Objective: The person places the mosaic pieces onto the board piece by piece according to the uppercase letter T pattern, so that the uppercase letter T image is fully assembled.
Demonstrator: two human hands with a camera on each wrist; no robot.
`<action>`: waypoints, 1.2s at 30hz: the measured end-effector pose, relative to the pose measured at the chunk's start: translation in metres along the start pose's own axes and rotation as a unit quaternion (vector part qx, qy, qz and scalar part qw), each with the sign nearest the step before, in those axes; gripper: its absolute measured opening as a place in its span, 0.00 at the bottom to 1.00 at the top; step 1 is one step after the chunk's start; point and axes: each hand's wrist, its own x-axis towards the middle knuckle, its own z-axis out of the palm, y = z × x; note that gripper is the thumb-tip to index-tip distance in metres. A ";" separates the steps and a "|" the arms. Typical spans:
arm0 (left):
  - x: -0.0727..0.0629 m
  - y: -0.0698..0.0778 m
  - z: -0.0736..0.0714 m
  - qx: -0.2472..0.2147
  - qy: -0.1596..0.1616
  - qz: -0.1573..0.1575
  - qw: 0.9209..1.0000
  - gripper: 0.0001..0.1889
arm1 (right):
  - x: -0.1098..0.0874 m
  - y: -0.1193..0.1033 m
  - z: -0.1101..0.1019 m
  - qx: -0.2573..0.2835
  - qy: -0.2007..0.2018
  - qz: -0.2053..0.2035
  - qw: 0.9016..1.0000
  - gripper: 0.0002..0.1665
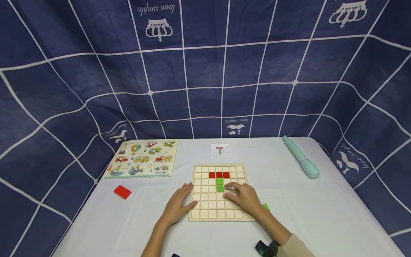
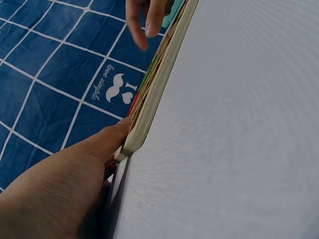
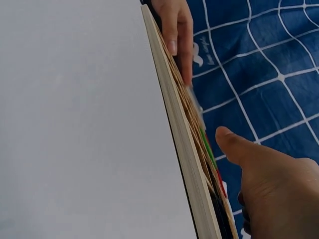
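Note:
A square wooden grid board lies on the white table. Three red square tiles form a row in its upper part, with two green tiles in a column below the middle one. My left hand rests at the board's left edge, fingers extended, the thumb touching the rim. My right hand is over the board's right half, thumb and index finger apart beside the lower green tile, with nothing seen between them. In the right wrist view, the right thumb stands clear of the board's side.
Behind the board lies a small printed grid card. A picture puzzle board is at back left, a red block in front of it. A green piece shows beside the right forearm. A mint-green microphone-shaped object lies at right.

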 end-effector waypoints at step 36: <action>0.002 0.001 0.000 0.004 -0.013 -0.011 1.000 0.35 | -0.081 0.074 -0.095 0.086 -0.078 0.033 0.993 0.23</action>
